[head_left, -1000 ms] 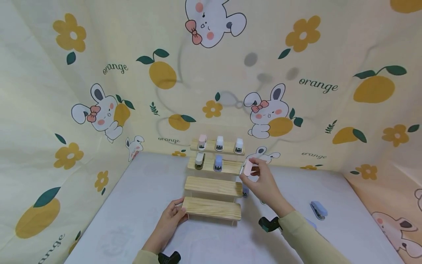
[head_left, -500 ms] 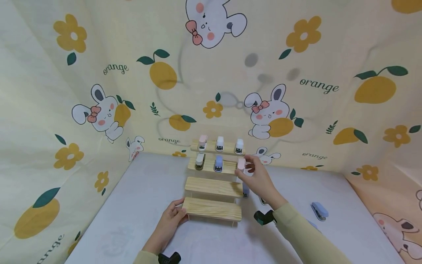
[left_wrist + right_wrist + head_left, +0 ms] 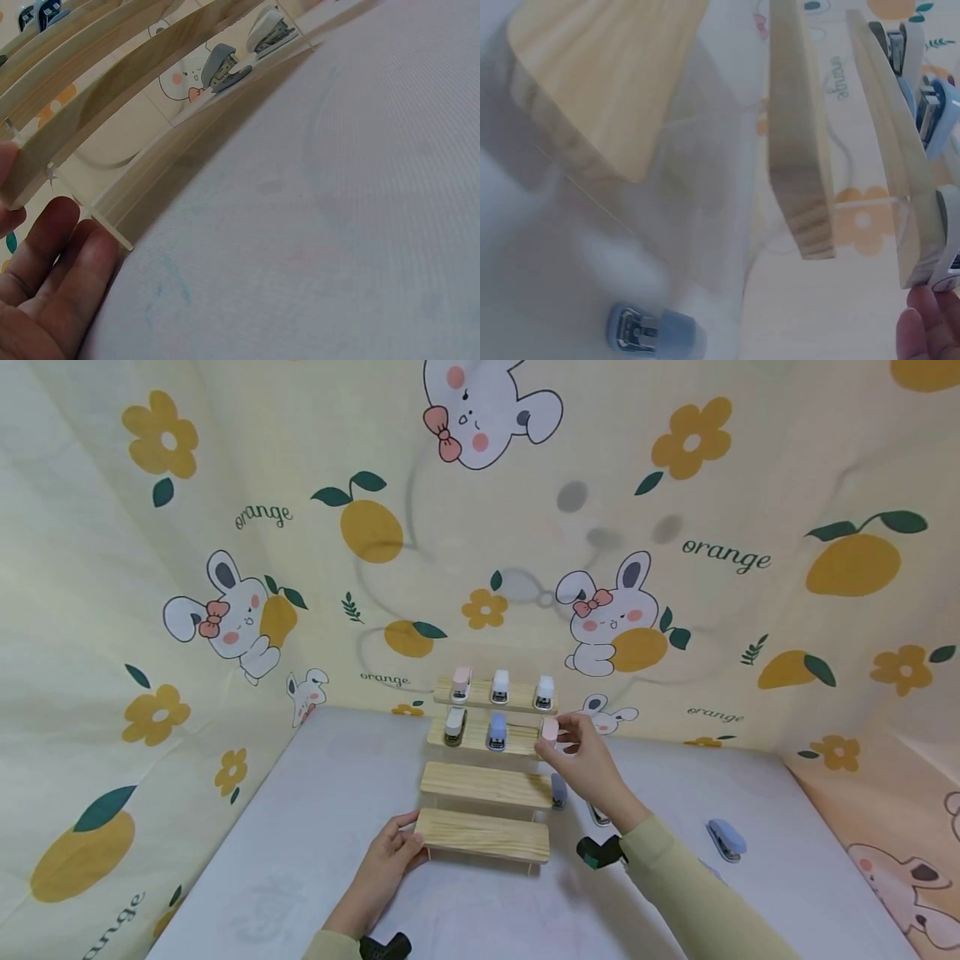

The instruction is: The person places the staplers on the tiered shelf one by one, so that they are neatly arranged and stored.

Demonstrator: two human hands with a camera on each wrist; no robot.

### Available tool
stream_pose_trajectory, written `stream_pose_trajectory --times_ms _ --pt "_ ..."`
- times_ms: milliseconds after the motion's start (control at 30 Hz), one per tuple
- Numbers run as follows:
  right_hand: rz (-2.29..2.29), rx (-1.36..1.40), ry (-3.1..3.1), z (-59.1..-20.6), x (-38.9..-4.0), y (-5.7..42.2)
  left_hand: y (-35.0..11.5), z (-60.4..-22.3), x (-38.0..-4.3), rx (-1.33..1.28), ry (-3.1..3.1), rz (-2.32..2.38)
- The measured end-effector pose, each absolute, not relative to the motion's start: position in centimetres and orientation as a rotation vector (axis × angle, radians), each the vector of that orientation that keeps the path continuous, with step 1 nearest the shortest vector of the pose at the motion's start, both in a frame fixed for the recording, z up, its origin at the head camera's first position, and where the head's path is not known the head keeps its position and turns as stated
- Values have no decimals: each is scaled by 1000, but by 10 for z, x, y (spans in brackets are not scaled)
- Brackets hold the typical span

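Observation:
A four-tier wooden display stand (image 3: 482,833) stands on the table. My left hand (image 3: 386,856) grips the left end of its lowest shelf; in the left wrist view the fingers (image 3: 86,262) lie beside and below that end. My right hand (image 3: 592,764) pinches a small pink stapler (image 3: 550,729) at the right end of the second shelf from the top. In the right wrist view the fingertips (image 3: 924,300) touch the stapler (image 3: 951,225) at the shelf's end. On that shelf also sit a white stapler (image 3: 454,727) and a blue stapler (image 3: 497,731).
The top shelf carries a pink stapler (image 3: 461,683) and two white ones. On the table, a blue stapler (image 3: 558,792) stands behind the stand's right side, and another blue stapler (image 3: 726,840) lies farther right. Patterned cloth (image 3: 480,560) hangs behind the table.
My right hand has moved left with the pink stapler, from beside the second shelf onto its right end. Over the last half second it has barely moved. My left hand has stayed put.

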State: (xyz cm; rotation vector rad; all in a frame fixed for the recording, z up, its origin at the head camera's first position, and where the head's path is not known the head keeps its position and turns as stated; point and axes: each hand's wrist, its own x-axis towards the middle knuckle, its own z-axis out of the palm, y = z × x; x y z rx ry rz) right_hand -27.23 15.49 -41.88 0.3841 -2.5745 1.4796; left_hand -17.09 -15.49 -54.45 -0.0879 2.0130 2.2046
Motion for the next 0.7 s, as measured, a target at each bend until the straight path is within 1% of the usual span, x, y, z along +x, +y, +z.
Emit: stream_pose_trajectory --times_ms 300,700 --pt "1432 425 -2538 -427 -267 153 -156 -545 -171 -81 2032 2199" --pt "1454 408 -2554 -427 -276 152 -154 -546 -170 -82 2013 2219"
